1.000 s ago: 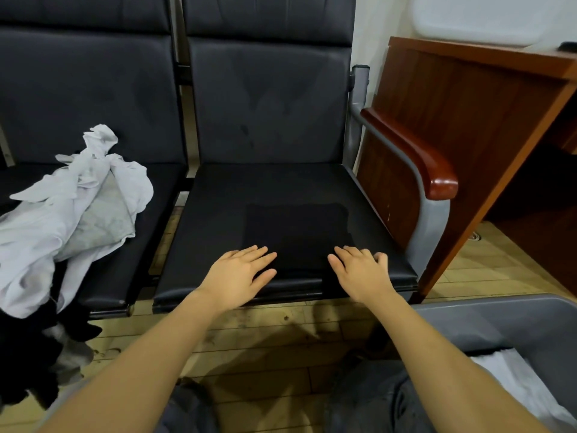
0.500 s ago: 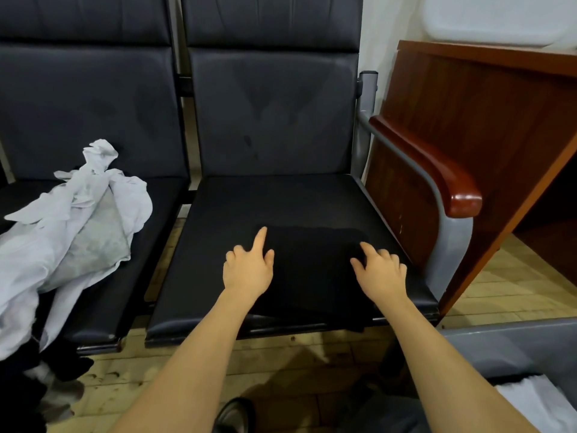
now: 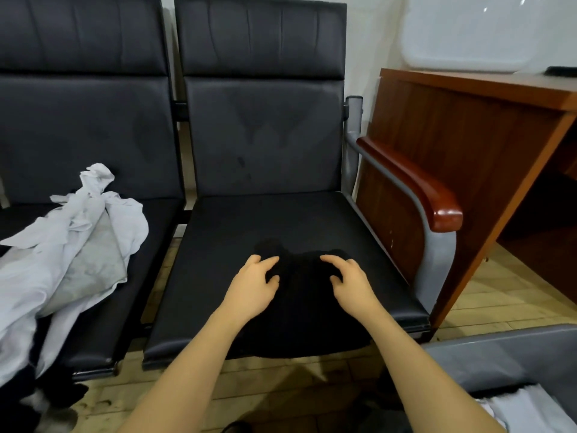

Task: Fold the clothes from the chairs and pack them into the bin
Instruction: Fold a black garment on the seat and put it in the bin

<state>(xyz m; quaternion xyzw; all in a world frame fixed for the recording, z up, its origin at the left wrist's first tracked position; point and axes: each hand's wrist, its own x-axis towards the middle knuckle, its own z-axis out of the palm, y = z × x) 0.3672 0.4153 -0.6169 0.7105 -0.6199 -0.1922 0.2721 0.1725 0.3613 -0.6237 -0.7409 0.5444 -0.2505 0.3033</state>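
Observation:
A black garment lies on the front half of the right chair's seat, with its near edge hanging over the front. It is bunched up at its far edge. My left hand and my right hand sit on it side by side, fingers curled and pinching the gathered cloth between them. A grey bin stands on the floor at the lower right, with white cloth inside it.
A heap of white clothes covers the left chair's seat, and dark clothes hang below it at the lower left. A red-brown armrest borders the right chair. A wooden desk stands just beyond it.
My hands were flat at the garment's outer sides. They have come closer together with fingers curled, and the flat cloth is now bunched between them.

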